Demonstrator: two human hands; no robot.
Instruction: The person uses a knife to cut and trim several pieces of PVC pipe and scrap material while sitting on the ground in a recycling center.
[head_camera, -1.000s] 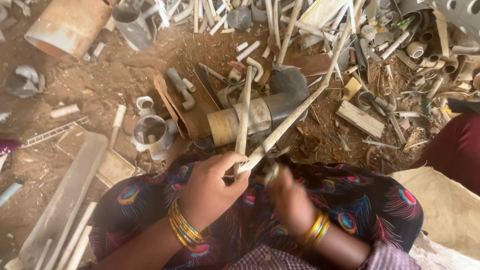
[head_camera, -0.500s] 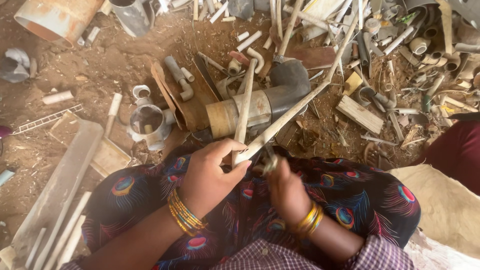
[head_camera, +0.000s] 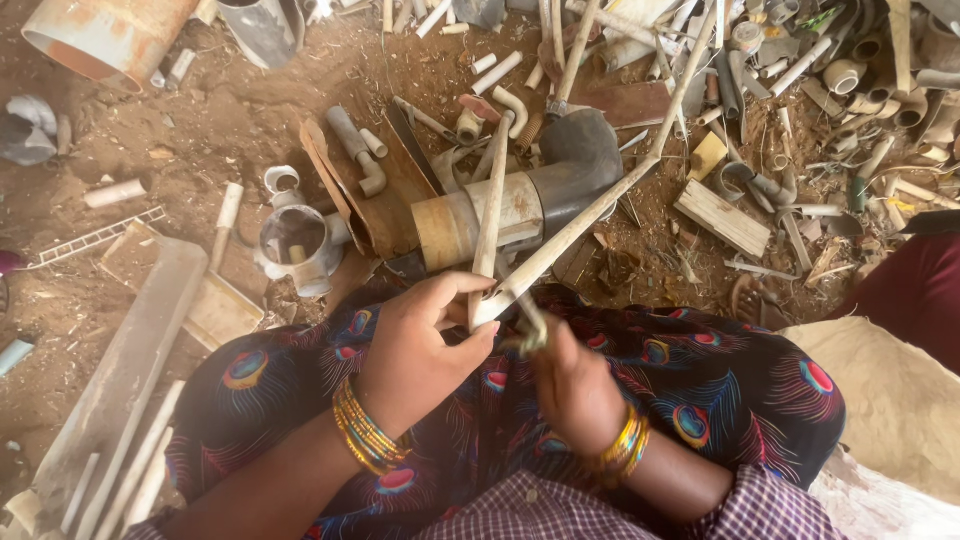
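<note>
Right hand (head_camera: 572, 385) lower and nearer, beneath the sticks (head_camera: 560, 245).

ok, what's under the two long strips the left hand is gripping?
Under the long strips lie a tan-and-grey pipe elbow and scrap-strewn dirt. The left hand covers their near ends; the ground beneath the elbow is hidden.

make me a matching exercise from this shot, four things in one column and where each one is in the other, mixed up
Things:
1. thin pale pipes
2. rusty drum
3. flat wooden block
4. grey elbow pipe

Places:
A. top left corner of the view
B. on the dirt to the right of the grey elbow
C. held in the left hand, slanting up and away
D. on the ground just beyond the hands, joined to a tan pipe section

Pairs: 1-C, 2-A, 3-B, 4-D

The right hand is closed around a small blurred piece at the near end of the pipes.
</note>
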